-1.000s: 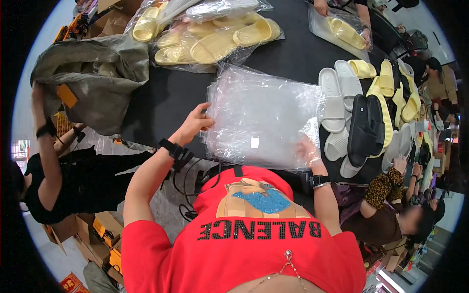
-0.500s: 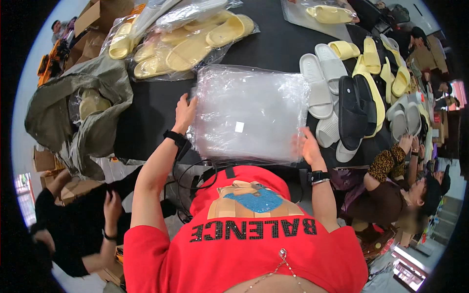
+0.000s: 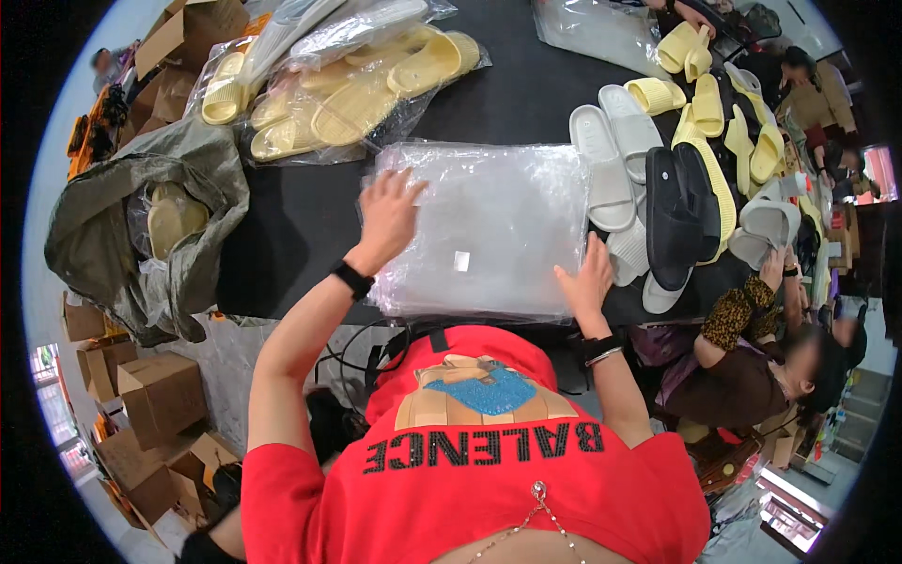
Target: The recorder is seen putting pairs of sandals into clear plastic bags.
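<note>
A stack of clear plastic bags (image 3: pixel 507 221) with a small white label (image 3: pixel 461 261) lies flat on the black table before me. My left hand (image 3: pixel 390 209) rests over the stack's left side, fingers spread. At the right edge of the stack is my right hand (image 3: pixel 588 282), its fingers apart and thumb toward the plastic. Neither hand grips anything. Just right of the stack lie grey slide slippers (image 3: pixel 601 169) and a pair of black slippers (image 3: pixel 678 216).
Bagged yellow slippers (image 3: pixel 362 99) lie at the far left, near a grey-green sack (image 3: pixel 85 226) with slippers inside. Loose yellow slippers (image 3: pixel 766 150) crowd the right side. More clear plastic (image 3: pixel 601 33) lies at the far edge. Cardboard boxes (image 3: pixel 162 399) stand left; a co-worker (image 3: pixel 752 376) is at right.
My left hand has moved from the stack's left edge onto its top. The stack sits slightly nearer me. A person at left has mostly gone from view; yellow slippers at the far right have shifted.
</note>
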{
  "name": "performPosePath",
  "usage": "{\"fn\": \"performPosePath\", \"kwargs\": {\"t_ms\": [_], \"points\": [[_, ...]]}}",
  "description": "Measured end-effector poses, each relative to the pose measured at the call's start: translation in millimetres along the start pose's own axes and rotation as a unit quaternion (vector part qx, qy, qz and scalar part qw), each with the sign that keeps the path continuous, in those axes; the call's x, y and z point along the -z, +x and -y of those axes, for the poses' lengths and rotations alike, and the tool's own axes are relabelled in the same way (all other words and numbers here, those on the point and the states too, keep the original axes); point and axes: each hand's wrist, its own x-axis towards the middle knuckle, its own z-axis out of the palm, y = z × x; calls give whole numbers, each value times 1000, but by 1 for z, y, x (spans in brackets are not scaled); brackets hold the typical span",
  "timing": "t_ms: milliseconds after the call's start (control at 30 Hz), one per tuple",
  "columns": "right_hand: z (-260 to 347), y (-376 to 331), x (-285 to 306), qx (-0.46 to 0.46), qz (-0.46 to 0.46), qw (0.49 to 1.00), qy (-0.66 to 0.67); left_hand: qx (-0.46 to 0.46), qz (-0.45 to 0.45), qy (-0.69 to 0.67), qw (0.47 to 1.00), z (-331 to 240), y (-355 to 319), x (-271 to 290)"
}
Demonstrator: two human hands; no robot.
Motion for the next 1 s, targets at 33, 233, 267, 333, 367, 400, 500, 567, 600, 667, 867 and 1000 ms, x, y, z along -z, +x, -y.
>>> {"fn": "performPosePath", "kwargs": {"t_ms": [33,233,267,333,367,400,500,567,600,667,867,1000], "points": [[4,1,-3,87,1,995,-57,-26,43,13,999,-17,14,0],[3,-13,-44,280,171,935,-137,-84,92,40,991,-51,60,-72],[1,-11,-46,279,179,934,-136,-54,96,43,993,-39,65,-86],[-1,-13,-44,258,213,934,-130,28,118,41,992,-14,67,-102],[-1,-11,-43,258,221,932,-126,36,121,46,991,-3,67,-92],[-2,-11,-43,256,230,931,-122,31,109,66,991,6,70,-90],[0,-4,-35,226,195,948,-109,37,79,14,996,14,88,-89],[-9,6,-41,182,54,978,-86,5,89,-27,996,15,102,-87],[-10,13,-42,117,44,992,-27,-30,107,-33,993,14,109,-86],[-7,25,-39,-18,24,995,92,-95,93,-9,991,5,115,-77],[-8,57,-50,-38,18,990,135,-79,182,-52,979,21,108,-82],[8,66,-42,-89,87,989,83,-90,104,4,990,11,91,-65]]}}
